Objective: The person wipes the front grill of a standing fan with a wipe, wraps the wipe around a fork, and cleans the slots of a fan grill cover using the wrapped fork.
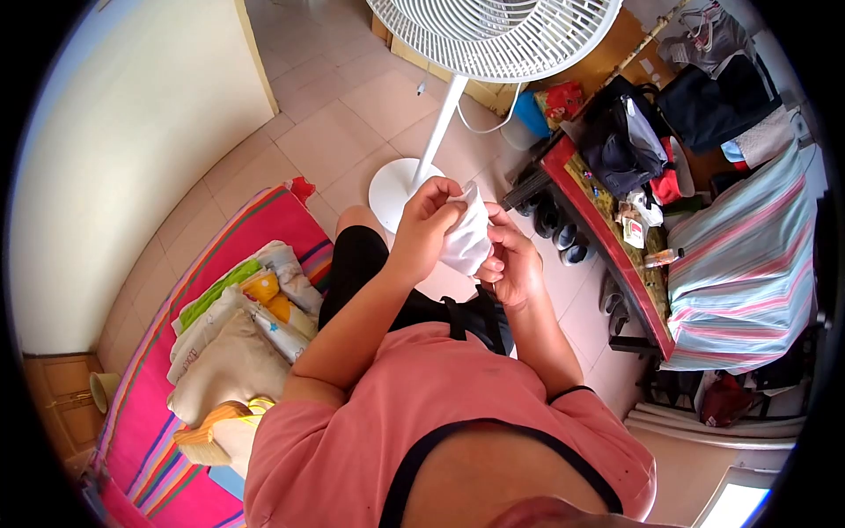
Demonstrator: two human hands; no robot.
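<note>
A small white cloth [466, 236] is held up in front of my body, between both hands. My left hand [429, 224] pinches its left edge, thumb against bent fingers. On the other side, my right hand [512, 257] grips the cloth's right edge with curled fingers. Soft folds run down the fabric, and what kind of item it is cannot be made out. To the left, a pile of folded clothes [231, 348] lies on a bright pink striped bedspread [154, 387]. A brush with a wooden handle [209, 436] rests at the pile's near end.
A white standing fan [431, 132] rises just beyond my hands. At right stands a red-edged table [607, 238] with bags, a bottle [664, 257] and a striped cloth [744, 273]. Several shoes [559, 231] sit beneath it. A pale wall [132, 158] closes off the left.
</note>
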